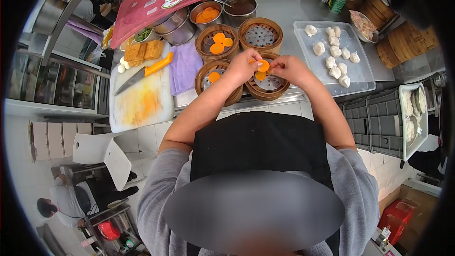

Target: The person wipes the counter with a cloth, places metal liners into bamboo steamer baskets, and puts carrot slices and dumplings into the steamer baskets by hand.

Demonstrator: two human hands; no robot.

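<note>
Over the front right bamboo steamer [268, 96], my left hand [242, 68] pinches an orange carrot slice [263, 65]. From the other side, my right hand [293, 70] has its fingertips closed at the slice's right edge. Beneath them, another carrot slice [260, 75] rests on the perforated metal liner [272, 83]. To the left, a second steamer [232, 98] holds a carrot slice [214, 77], partly behind my left forearm. The back left steamer [203, 53] contains several slices [218, 42]. Only a perforated liner [259, 37] shows inside the back right steamer [279, 33].
A metal bowl of carrot slices [207, 15] and a pot of dark liquid [240, 7] stand behind. Left are a cutting board [142, 104], yellow-handled knife [159, 65] and purple cloth [185, 68]. Right, white dumplings [334, 51] sit on a tray [303, 31]. A co-worker [64, 199] is lower left.
</note>
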